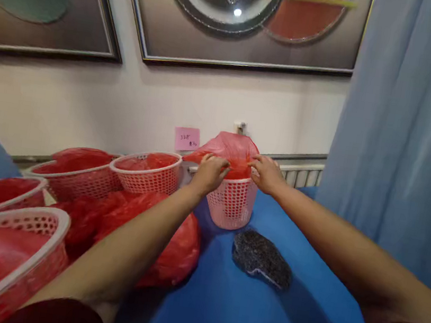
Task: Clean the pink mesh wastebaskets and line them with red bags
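Note:
A red plastic bag (234, 145) puffs up out of a small pink perforated basket (231, 206) that stands on the blue cloth. At the bag's left side, my left hand (212, 173) pinches the film near the basket rim. My right hand (266, 174) grips the bag on the opposite side with bent fingers, just above the rim. In front of the basket lies a dark speckled bundle (262, 258) with a pale edge, apart from both hands. The inside of the basket is hidden by the bag.
Several pink baskets (149, 176) lined with red bags stand to the left. A full red bag (180, 253) lies among them on the blue cloth (194, 313). A pink note (187, 139) is on the wall, and a blue curtain (408, 130) hangs at right.

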`<state>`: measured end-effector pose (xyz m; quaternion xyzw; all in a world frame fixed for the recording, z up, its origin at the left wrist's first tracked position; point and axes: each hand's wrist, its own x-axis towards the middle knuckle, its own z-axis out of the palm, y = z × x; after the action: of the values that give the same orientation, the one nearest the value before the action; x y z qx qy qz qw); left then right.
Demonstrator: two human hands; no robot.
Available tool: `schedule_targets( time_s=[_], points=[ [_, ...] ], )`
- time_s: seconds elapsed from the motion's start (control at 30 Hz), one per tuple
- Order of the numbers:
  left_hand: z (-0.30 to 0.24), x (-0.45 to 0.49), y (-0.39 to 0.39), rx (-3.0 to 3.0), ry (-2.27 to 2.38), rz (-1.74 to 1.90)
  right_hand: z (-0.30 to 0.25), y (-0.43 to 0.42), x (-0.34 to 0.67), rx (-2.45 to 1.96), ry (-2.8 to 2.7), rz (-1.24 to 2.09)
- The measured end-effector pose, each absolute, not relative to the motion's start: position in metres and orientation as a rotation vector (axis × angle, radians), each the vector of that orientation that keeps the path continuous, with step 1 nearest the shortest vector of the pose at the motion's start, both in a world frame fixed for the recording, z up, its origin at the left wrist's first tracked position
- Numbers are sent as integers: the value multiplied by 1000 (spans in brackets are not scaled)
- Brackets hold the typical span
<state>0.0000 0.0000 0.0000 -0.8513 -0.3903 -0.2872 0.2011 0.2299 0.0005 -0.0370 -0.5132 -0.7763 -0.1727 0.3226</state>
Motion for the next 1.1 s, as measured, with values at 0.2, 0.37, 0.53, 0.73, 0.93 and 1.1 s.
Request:
schedule_targets(
  time_s=[0.2,0.37,0.53,0.73,0.93,1.1],
  points=[
    [-13,-6,-13,-2422,-1006,-746,-45,3,238,-1391,-1998,-449],
    [-17,0,-18,-2389,-1003,-800,-51,-8,229,-1142,-2088,-462],
    [-14,-1,-9,-2488,-932,-776,-50,-5,226,-1199,-2119,-466],
    [-11,-41,9,-2499,-1031,-677,-58,4,247,-1315,-2060,-479],
    [-35,-69,-2,-2354,-1079,-809,-73,-5,252,-1404,-2019,-474],
    [-58,-72,-2,-2286,-1110,-916,-85,-14,246,-1425,-2085,-423]
  ],
)
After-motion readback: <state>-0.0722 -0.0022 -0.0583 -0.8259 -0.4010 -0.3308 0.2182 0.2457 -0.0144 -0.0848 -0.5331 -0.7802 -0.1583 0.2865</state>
